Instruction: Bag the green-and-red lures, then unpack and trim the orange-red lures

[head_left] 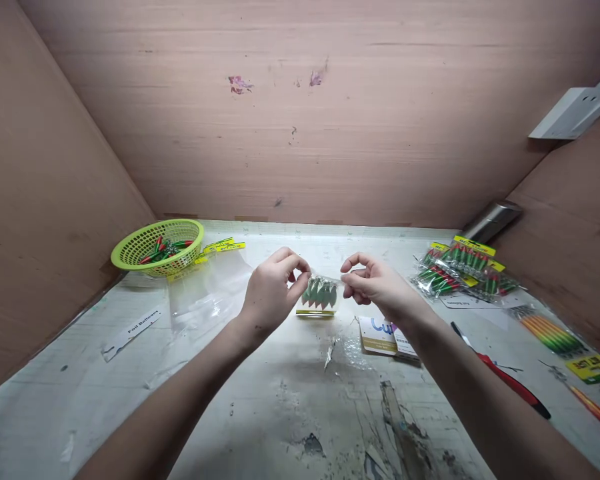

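Between my hands is a small clear plastic bag of lures point(320, 293); several green, red-tipped pieces lie in a row inside it and a yellow strip runs along its near edge. My left hand point(279, 283) is closed, thumb and fingertips pinching the bag's upper left corner. At the upper right corner, my right hand point(367, 280) is closed too, its thumb and forefinger pinching the clear plastic edge. Beyond my left wrist lie flat clear bags point(207, 297) with yellow headers. Printed cards point(377, 335) lie below my right hand.
At left stands a green basket point(125, 255) with red and green lures inside, near a "Foil Balloons" label point(133, 331). Filled lure packets point(467, 260) are piled at right beside a metal cylinder point(495, 220). Red-handled pliers point(515, 387) and a yellow-green lure packet point(555, 337) lie nearer.
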The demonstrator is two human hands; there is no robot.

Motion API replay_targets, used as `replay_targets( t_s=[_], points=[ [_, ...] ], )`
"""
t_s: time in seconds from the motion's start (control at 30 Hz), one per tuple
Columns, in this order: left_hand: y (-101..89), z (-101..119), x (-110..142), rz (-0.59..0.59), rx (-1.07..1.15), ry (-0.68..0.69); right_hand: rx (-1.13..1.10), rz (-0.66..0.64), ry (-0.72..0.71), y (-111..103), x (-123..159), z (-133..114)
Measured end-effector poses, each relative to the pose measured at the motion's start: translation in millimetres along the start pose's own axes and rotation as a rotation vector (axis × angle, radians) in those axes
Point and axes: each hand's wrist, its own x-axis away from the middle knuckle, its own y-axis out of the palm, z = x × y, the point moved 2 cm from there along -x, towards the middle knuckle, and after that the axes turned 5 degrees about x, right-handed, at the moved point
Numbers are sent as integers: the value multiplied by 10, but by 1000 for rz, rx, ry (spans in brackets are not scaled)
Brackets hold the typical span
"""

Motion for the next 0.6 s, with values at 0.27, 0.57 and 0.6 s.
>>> replay_targets(
  t_s=[0.27,0.57,0.6],
  points=[
    [322,-236,736,-152,-163,400,396,-66,-90,92,236,800],
    [662,-265,1414,-229,-265,358,872,-21,-437,345,619,1200],
    [665,-261,1408,-226,-259,359,940,6,-538,393,610,1192]
  ],
)
